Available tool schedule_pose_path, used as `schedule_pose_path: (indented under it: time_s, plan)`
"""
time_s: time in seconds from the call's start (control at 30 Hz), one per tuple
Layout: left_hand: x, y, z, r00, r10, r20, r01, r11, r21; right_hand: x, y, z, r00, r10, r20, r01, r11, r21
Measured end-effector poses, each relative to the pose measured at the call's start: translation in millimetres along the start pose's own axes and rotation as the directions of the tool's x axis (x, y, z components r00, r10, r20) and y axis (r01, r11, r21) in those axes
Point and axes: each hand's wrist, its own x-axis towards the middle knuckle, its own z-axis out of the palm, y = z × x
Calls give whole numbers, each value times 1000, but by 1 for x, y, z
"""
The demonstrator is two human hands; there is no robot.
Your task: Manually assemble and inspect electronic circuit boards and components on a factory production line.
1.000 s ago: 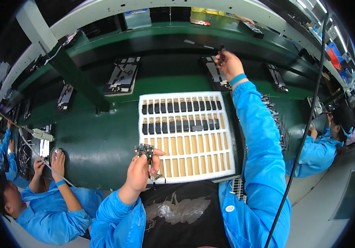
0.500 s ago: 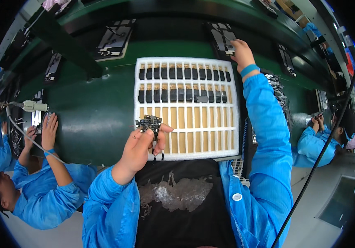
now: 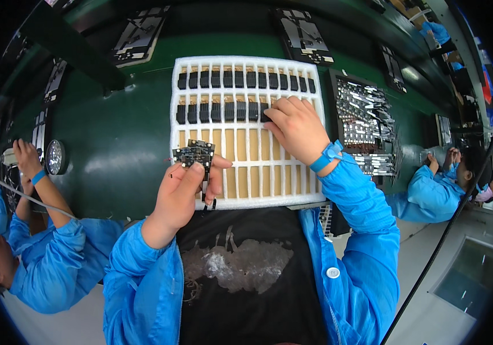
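My left hand (image 3: 188,187) holds a small stack of dark circuit boards (image 3: 193,153) by the fingertips, just above the near left corner of a white slotted foam tray (image 3: 245,191). Small black parts (image 3: 223,80) fill the tray's far two rows; the near slots show bare tan. My right hand (image 3: 296,127) rests on the tray at the right end of the second row, fingertips pressing on a black part (image 3: 264,113) there. Whether the fingers grip that part is hidden.
The tray lies on a green bench (image 3: 120,144). A black tray of shiny metal pieces (image 3: 364,118) stands right of it. Black fixtures (image 3: 140,34) sit at the far edge. A co-worker in blue (image 3: 45,253) works at left, another (image 3: 430,187) at right.
My right hand has come back from the far edge of the bench down onto the tray's second row. My left hand has kept the boards and stayed near the tray's front left.
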Motion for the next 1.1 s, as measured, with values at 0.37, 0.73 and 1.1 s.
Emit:
schedule_pose_path:
  time_s: [0.37,0.73,1.1]
  plan:
    - [-2,-1,5,999,-19,-30,19,1000,6,-9,-13,-1,976,202,-86,-169,942,292]
    - [14,2,20,998,-49,26,50,998,-44,-31,-64,-35,813,234,533,-361,-516,777]
    - [17,-3,27,995,-43,-95,41,999,-30,-36,-85,-46,832,413,370,-383,-56,922]
